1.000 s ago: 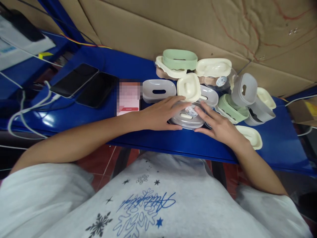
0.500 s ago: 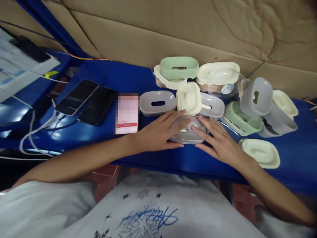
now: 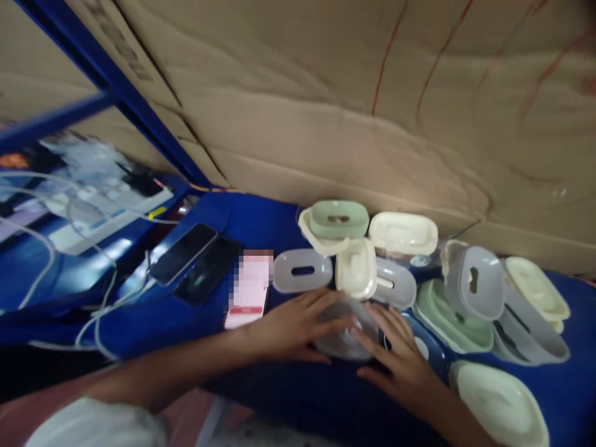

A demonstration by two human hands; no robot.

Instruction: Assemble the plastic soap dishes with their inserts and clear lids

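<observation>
A clear plastic lidded box lies on the blue bench near its front edge. My left hand rests on its left side, fingers stretched flat over the lid. My right hand lies on its right side, fingers also spread flat. Behind it is a pile of several soap boxes: a grey one, a cream one, a green one, another cream one. The picture is blurred by head motion.
Two dark phones and a pink card lie left of the boxes, with white cables beside them. More grey and green boxes and a cream lid sit at the right. Cardboard lines the back.
The camera has tilted up, so the bench sits lower in view and more cardboard shows. Both hands stay flat on the clear box, fingers closer over the lid.
</observation>
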